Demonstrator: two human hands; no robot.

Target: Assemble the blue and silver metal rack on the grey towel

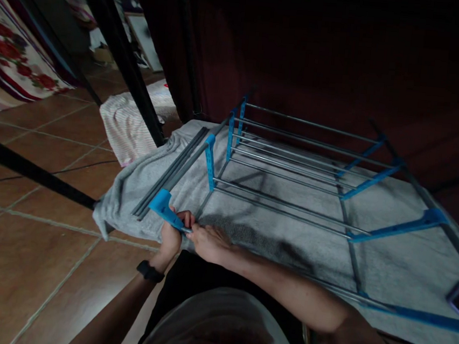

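Clamps the left hand (pixel 172 235) around the lower arm of a blue corner piece (pixel 160 200), with a dark band (pixel 150 271) on the wrist. Pinches a thin metal rod (pixel 187 230) in the right hand (pixel 208 243), just beside the tip of the blue corner piece. Cannot tell from here the depth of the rod in the piece. Has both hands side by side over the near edge of a gray blanket (pixel 125 200), at the near left corner of a rack (pixel 209 164) made of blue parts and metal rods. Shows a few loose rods (pixel 170 172) lying together on the blanket, near the corner piece. Shows long blue arms (pixel 394 229) on the right, a dark red curtain (pixel 326 51) behind the rack, and brown floor tiles (pixel 41 267) on the left.
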